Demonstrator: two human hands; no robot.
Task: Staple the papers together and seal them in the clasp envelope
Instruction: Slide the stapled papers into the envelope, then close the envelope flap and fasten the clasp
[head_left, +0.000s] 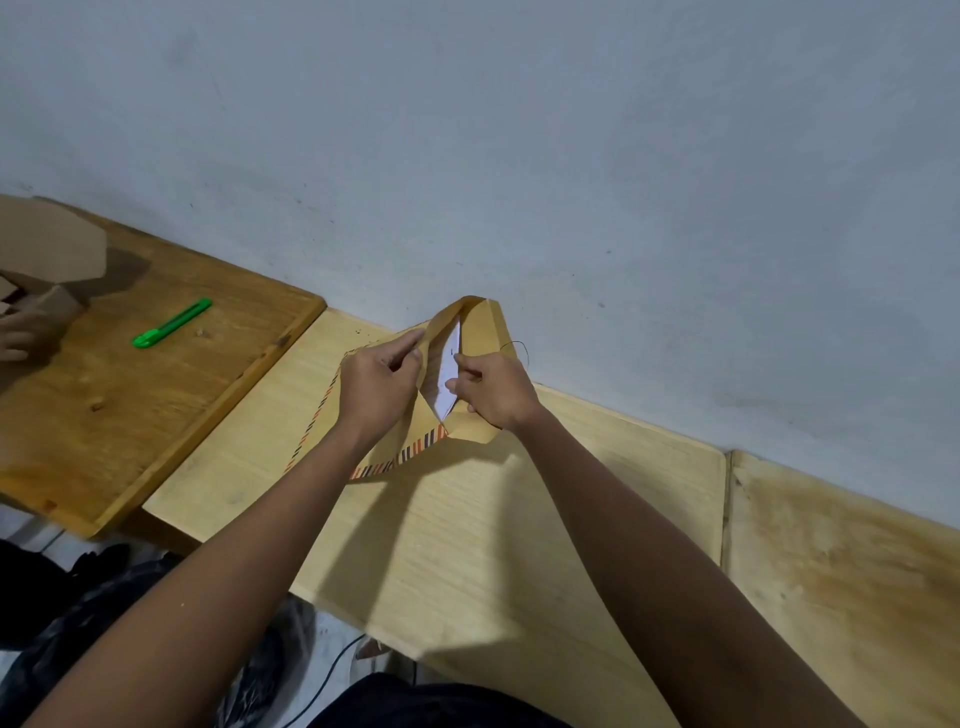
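Both hands work at the mouth of the tan paper clasp envelope with striped edging (400, 447), held above the pale wooden tabletop (467, 545). Left hand (376, 387) pinches one lip; right hand (493, 392) pinches the other, spreading it. White stapled papers (449, 376) sit inside. Insertion looks done; next comes folding the flap and fastening the clasp.

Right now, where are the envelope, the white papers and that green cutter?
envelope (480, 332), head view, on its open brown flap.
white papers (448, 371), head view, on the sheet inside the mouth.
green cutter (171, 323), head view, mid-handle.
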